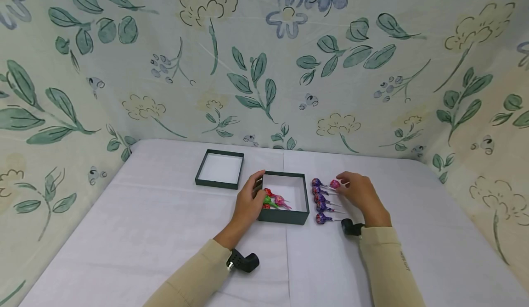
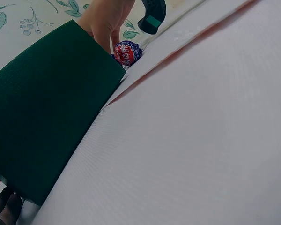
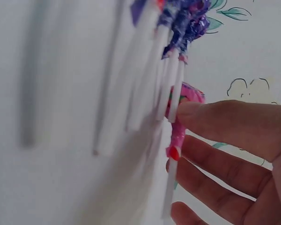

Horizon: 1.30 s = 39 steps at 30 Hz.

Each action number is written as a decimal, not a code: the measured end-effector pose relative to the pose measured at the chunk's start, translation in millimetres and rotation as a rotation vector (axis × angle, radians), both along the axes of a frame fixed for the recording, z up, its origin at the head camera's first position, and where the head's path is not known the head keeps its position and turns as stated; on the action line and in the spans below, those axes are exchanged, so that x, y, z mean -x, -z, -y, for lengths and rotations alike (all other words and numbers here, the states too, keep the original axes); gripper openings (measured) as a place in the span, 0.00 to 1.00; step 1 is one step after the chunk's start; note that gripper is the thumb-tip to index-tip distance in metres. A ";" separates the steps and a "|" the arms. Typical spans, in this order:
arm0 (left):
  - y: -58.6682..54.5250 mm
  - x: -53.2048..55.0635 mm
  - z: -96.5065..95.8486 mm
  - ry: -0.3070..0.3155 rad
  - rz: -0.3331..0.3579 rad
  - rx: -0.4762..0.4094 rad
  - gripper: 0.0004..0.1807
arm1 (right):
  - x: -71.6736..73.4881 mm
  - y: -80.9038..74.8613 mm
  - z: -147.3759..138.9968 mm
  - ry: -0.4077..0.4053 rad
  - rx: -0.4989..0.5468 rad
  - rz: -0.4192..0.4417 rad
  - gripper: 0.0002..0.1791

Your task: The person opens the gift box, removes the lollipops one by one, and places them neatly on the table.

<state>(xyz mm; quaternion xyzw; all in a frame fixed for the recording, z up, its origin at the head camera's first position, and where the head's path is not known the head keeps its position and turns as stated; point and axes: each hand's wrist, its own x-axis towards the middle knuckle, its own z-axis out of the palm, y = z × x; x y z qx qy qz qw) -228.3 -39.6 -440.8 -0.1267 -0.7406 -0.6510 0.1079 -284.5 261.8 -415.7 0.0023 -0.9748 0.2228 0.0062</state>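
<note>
My left hand (image 1: 249, 200) grips the left side of an open dark green box (image 1: 285, 217), its fingertips showing at the box's edge in the left wrist view. Inside, against the left wall, lie several lollipops (image 1: 279, 200) in red, green and pink wrappers. To the right of the box, my right hand (image 1: 360, 191) pinches a pink-wrapped lollipop (image 3: 177, 133) between thumb and fingers. Several purple-wrapped lollipops (image 1: 321, 206) lie beside it in a column, heads to the left and white sticks pointing right. The pink one is at the far end of that column, close to their sticks.
Behind and left of the box lies its green-rimmed lid (image 1: 219, 169), white inside facing up. A white cloth (image 1: 165, 233) covers the table. Floral fabric (image 1: 264, 68) hangs behind and at both sides. Black wrist cameras (image 1: 244, 261) sit on both sleeves.
</note>
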 end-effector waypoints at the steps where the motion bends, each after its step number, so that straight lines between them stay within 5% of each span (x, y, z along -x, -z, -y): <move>1: 0.0 0.0 0.0 0.000 -0.002 0.000 0.27 | -0.7 -1.7 -0.7 -0.003 -0.001 -0.001 0.21; 23: -2.0 -0.7 -0.4 -0.001 0.002 -0.005 0.27 | -21.3 -40.6 25.1 -0.097 -0.008 -0.152 0.21; 39: -1.7 -1.1 0.1 -0.008 -0.009 -0.010 0.27 | -33.7 -54.3 53.6 -0.133 0.010 -0.197 0.21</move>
